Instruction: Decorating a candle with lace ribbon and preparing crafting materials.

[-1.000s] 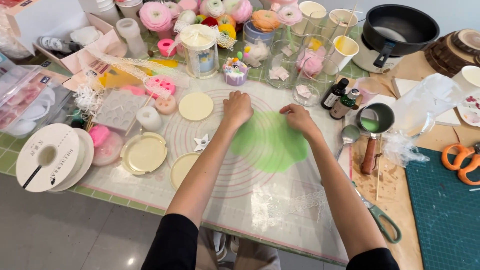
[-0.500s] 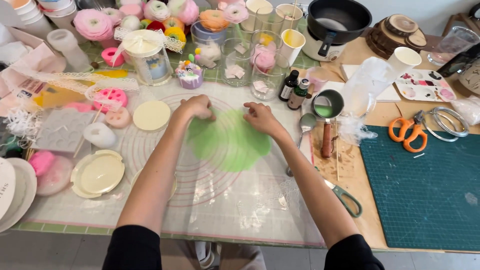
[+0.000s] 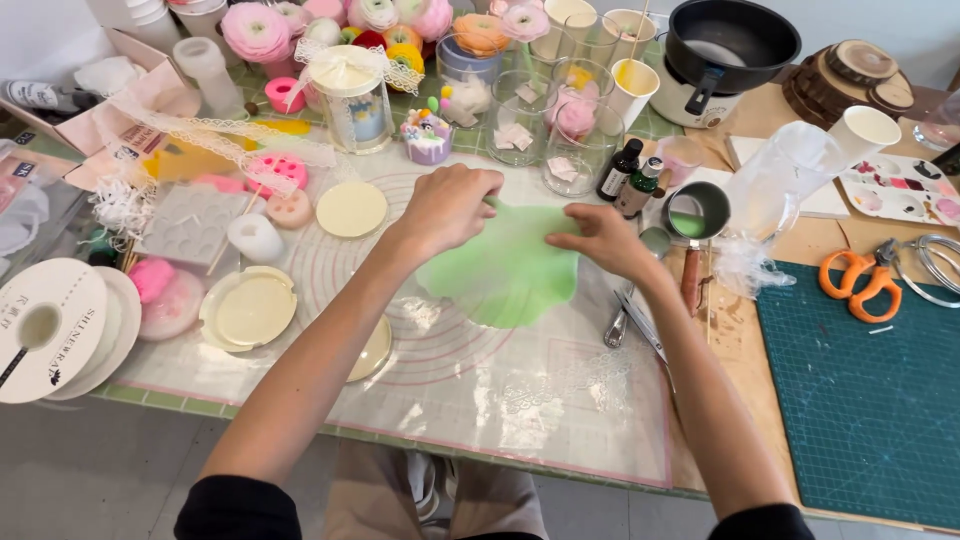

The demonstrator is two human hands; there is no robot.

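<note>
Head view looks down on a crowded counter [image 3: 770,400]. Lowest in the frame, two bare arms in black sleeves reach up from the bottom edge. Just past them, in the middle of the frame, a thin green sheet [image 3: 505,270] lies on a clear mat with pink rings [image 3: 430,350]. The left hand [image 3: 450,205] has its grip closed on the top edge of the green sheet and lifts it a little. The right hand [image 3: 595,238] pinches the sheet's right edge, so that side curls up off the mat. At the left edge sits a big white spool [image 3: 45,330]. At the right lie orange scissors [image 3: 860,285] beside a dark green cutting mat [image 3: 865,400]. Farther up are glass jars [image 3: 575,125] and pink flowers [image 3: 255,30]. At the top right sits a black pot [image 3: 735,40].
</note>
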